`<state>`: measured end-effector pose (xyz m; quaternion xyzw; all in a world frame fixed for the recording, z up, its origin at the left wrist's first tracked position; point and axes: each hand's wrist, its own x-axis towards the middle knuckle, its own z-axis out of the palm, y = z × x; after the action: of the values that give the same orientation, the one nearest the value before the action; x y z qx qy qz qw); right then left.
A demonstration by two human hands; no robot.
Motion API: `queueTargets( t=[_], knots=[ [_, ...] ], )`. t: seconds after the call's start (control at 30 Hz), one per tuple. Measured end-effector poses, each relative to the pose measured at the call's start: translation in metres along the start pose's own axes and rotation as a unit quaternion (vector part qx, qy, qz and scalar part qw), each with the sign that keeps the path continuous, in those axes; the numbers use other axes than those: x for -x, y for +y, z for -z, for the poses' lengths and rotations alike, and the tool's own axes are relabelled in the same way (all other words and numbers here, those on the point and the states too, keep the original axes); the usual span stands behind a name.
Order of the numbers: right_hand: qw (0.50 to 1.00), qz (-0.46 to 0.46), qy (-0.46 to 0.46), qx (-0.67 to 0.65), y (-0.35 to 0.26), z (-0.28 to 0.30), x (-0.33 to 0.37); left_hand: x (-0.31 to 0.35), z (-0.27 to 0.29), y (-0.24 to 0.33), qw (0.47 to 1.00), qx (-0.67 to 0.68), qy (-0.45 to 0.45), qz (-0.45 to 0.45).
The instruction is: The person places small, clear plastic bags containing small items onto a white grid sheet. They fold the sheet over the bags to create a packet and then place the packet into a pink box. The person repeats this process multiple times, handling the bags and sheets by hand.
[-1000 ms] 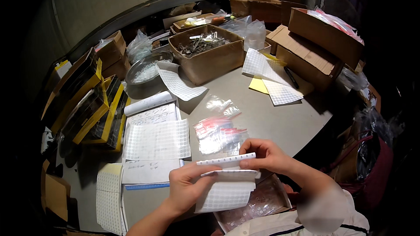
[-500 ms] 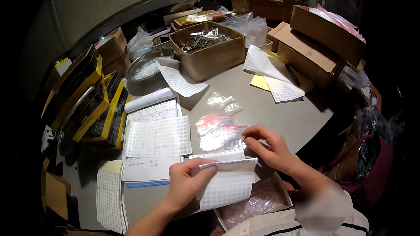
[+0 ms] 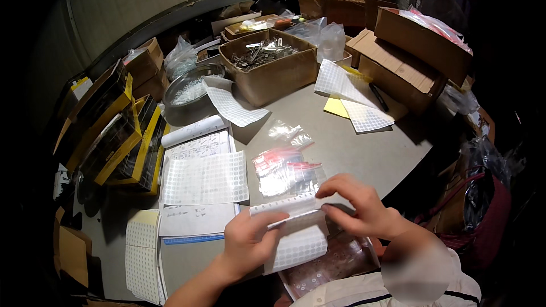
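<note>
A white sheet of round grey stickers (image 3: pixel 298 248) is bent over near its top, held above the table's front edge. My left hand (image 3: pixel 250 244) is closed on its left side, thumb on top. At the right end of the fold, the thumb and forefinger of my right hand (image 3: pixel 361 207) pinch the sheet's edge; whether a loose sticker is between them I cannot make out. Just beyond the fold lie several clear zip bags (image 3: pixel 278 162) with red closures, partly overlapped by the sheet.
Another sticker sheet (image 3: pixel 205 179) covers handwritten papers (image 3: pixel 196 219) on the left. Yellow-and-black boxes (image 3: pixel 133 150) lean at the left edge. Behind stand a carton of metal parts (image 3: pixel 270 77) and a round bowl (image 3: pixel 193 88). A tray of small rings (image 3: pixel 330 267) sits near my lap.
My right hand has moved slightly down and in, its fingers closing on the sheet's right end. The fold has turned, showing more of its upper strip. My left hand has shifted slightly right.
</note>
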<state>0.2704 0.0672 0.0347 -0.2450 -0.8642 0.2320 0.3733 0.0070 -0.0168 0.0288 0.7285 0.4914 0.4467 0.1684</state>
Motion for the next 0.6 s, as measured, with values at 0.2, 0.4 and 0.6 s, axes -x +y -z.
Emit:
queueTargets(
  t=[0.2, 0.4, 0.6],
  knots=[
    [0.997, 0.028, -0.070, -0.014, 0.004, 0.015, -0.013, -0.004, -0.001, 0.003, 0.983, -0.064, -0.035, -0.166],
    [0.990, 0.045, -0.131, -0.007, 0.008, 0.012, -0.018, -0.005, 0.001, 0.000, 0.972, -0.078, -0.054, -0.217],
    [0.987, 0.039, -0.154, -0.008, 0.013, 0.011, -0.018, -0.004, 0.000, -0.001, 0.973, -0.076, -0.056, -0.209]
  ],
)
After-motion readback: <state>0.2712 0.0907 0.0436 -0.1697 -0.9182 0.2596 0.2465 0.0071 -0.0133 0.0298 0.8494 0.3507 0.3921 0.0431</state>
